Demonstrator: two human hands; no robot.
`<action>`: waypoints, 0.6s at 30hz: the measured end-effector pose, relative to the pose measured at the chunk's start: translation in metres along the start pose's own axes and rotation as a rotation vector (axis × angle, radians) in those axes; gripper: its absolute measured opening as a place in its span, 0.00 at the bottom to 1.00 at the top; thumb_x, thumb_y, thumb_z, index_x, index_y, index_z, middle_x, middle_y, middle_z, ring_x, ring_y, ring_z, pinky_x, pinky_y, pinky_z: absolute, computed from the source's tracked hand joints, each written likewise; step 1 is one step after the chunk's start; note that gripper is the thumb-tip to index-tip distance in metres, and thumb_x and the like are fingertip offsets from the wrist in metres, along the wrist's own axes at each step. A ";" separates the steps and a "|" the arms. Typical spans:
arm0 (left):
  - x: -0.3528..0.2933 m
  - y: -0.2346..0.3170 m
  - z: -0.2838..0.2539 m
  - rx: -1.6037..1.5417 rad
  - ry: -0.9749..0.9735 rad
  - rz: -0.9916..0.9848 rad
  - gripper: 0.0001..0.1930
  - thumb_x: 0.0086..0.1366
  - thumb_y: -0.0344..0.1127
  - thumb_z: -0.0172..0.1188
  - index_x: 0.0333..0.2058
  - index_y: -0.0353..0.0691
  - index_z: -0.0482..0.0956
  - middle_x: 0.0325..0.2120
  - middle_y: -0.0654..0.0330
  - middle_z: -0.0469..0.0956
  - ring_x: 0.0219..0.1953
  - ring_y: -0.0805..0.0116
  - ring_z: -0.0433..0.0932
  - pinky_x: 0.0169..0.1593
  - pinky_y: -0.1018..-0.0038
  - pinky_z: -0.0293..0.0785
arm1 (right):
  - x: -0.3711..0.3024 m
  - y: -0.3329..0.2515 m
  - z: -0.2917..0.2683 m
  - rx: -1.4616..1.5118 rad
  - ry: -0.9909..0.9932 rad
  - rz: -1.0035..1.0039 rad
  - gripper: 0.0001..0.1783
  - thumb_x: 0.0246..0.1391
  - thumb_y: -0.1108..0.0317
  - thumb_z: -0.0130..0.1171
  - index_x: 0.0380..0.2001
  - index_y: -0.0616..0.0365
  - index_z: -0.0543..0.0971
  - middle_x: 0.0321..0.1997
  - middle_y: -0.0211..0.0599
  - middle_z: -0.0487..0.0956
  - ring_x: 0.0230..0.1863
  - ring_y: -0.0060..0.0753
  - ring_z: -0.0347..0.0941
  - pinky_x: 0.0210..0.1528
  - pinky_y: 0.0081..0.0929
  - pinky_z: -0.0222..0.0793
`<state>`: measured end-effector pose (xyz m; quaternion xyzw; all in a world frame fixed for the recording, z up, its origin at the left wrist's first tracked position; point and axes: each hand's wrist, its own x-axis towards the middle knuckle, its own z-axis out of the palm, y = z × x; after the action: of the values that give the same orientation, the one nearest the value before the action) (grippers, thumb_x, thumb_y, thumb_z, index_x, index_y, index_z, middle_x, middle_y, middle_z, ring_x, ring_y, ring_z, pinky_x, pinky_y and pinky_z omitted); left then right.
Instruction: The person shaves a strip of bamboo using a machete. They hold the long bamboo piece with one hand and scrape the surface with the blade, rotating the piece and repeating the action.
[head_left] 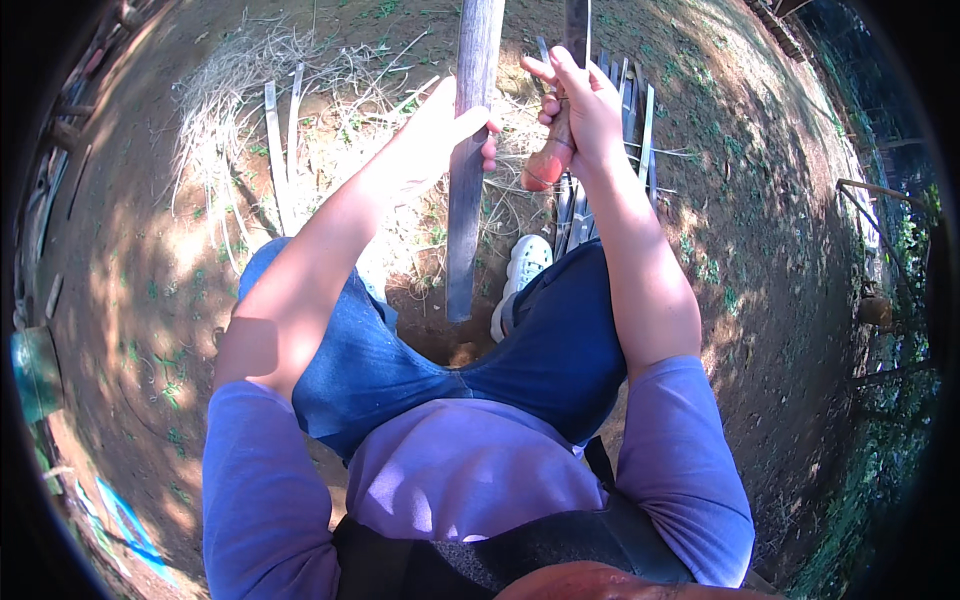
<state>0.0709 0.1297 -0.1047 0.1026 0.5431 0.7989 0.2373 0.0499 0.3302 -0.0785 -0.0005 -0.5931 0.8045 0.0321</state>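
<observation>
My left hand (pixel 440 135) is closed around a long grey-brown wooden strip (pixel 467 220), flat and slightly tapered, which hangs upright between my knees. The strip's upper end runs out past the top of the view. On the right, my right hand (pixel 592 115) grips the wooden handle of a knife (pixel 577 28) with a long dark blade. The handle's rounded reddish butt points down toward me, and the blade's far end is cut off by the top edge. Strip and knife are held apart, side by side.
Pale curled shavings (pixel 235 100) lie heaped on the dirt at the far left, by two light strips (pixel 275 150). Several slender strips (pixel 645 130) lie beyond my right knee. My light shoe (pixel 527 262) rests between them and the wooden strip. Greenery (pixel 880 480) lines the right side.
</observation>
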 end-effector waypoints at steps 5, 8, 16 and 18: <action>-0.004 0.005 0.010 0.057 -0.043 -0.015 0.26 0.72 0.35 0.52 0.64 0.39 0.55 0.45 0.57 0.72 0.35 0.69 0.78 0.41 0.69 0.80 | 0.005 0.002 0.017 0.003 -0.191 -0.016 0.11 0.56 0.65 0.67 0.36 0.57 0.76 0.23 0.26 0.74 0.21 0.17 0.70 0.23 0.21 0.71; -0.009 -0.005 0.022 -0.018 0.104 -0.007 0.28 0.74 0.39 0.52 0.65 0.38 0.53 0.49 0.55 0.73 0.40 0.65 0.79 0.42 0.68 0.80 | 0.012 0.006 0.008 -0.054 -0.222 -0.032 0.09 0.56 0.68 0.66 0.37 0.57 0.76 0.23 0.26 0.74 0.22 0.17 0.71 0.26 0.23 0.74; -0.055 -0.033 -0.001 0.439 -0.073 -0.277 0.44 0.64 0.47 0.67 0.69 0.38 0.50 0.50 0.49 0.77 0.51 0.61 0.78 0.57 0.65 0.71 | 0.046 0.015 -0.015 -0.128 -0.064 -0.110 0.07 0.58 0.69 0.63 0.36 0.58 0.76 0.24 0.25 0.73 0.24 0.16 0.71 0.31 0.22 0.78; -0.071 -0.042 -0.003 0.449 -0.064 -0.257 0.38 0.65 0.45 0.67 0.65 0.37 0.57 0.42 0.54 0.80 0.45 0.66 0.80 0.52 0.70 0.75 | 0.053 0.011 -0.020 -0.138 0.001 -0.135 0.07 0.58 0.69 0.63 0.33 0.58 0.75 0.24 0.26 0.73 0.24 0.17 0.71 0.31 0.23 0.78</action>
<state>0.1424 0.1054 -0.1375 0.1082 0.7075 0.6180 0.3251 -0.0025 0.3492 -0.0930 0.0368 -0.6456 0.7579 0.0865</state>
